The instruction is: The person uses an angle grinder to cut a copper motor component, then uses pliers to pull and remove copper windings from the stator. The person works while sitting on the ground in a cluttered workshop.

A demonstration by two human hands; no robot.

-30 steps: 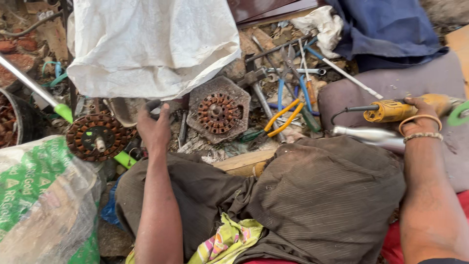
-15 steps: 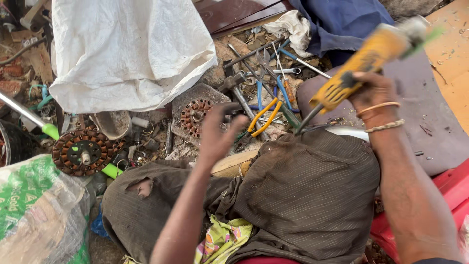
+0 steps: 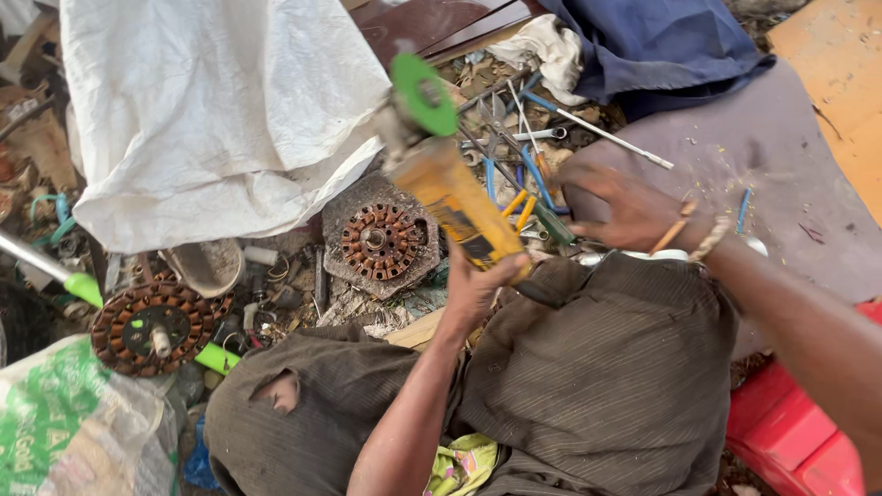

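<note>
My left hand (image 3: 478, 280) is clenched around the rear of the yellow angle grinder (image 3: 450, 197), which tilts up and away from me with its green disc (image 3: 424, 94) uppermost, over the edge of the white sack (image 3: 211, 110). My right hand (image 3: 625, 207) hangs just right of the grinder body, fingers loosely curled and grasping nothing, two bangles at the wrist. Beneath the grinder lies a hexagonal motor stator (image 3: 380, 241) with copper-coloured windings; a second, round stator (image 3: 152, 323) lies well to the left, beside a green-handled tool (image 3: 83, 287). Behind my right hand lies a heap of pliers and screwdrivers (image 3: 519, 170). My knees, in brown striped trousers (image 3: 588, 386), fill the foreground. A blue cloth (image 3: 661, 46) lies at the top and a red crate (image 3: 790, 432) at lower right.
</note>
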